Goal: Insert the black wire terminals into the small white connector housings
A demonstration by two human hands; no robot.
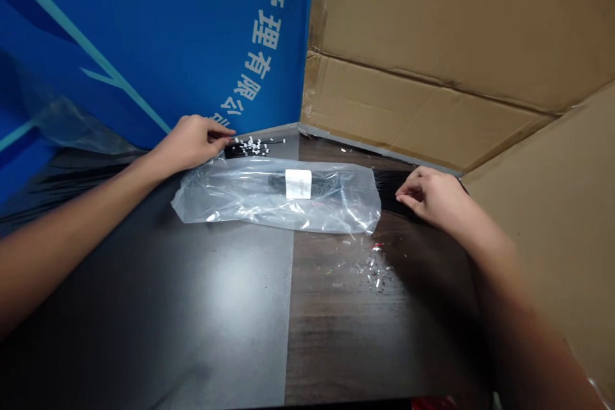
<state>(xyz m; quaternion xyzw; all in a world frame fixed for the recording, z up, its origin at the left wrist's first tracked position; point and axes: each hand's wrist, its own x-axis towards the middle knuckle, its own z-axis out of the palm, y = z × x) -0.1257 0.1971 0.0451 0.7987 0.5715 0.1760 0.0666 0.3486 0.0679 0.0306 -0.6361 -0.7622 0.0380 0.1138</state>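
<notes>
A clear plastic bag (pixel 240 198) with a white label (pixel 298 184) lies flat across the table, with dark contents showing through it. Behind its left part is a bundle of thin black wires with small white connectors (pixel 252 146) at their ends. My left hand (pixel 199 141) is closed in a pinch beside these connectors, and a thin wire seems to run from its fingertips. To the right of the bag, black wires (pixel 390 189) stretch out towards my right hand (pixel 430 195). Its fingers are curled together by the wires; what they hold is hidden.
Small clear and red scraps (pixel 377 269) are scattered on the dark table (pixel 317 333) in front of the bag. A blue printed panel (pixel 182 25) and a cardboard wall (pixel 432 25) enclose the back. More black wires (pixel 72 179) lie at the left, near a crumpled plastic sheet (pixel 77 125).
</notes>
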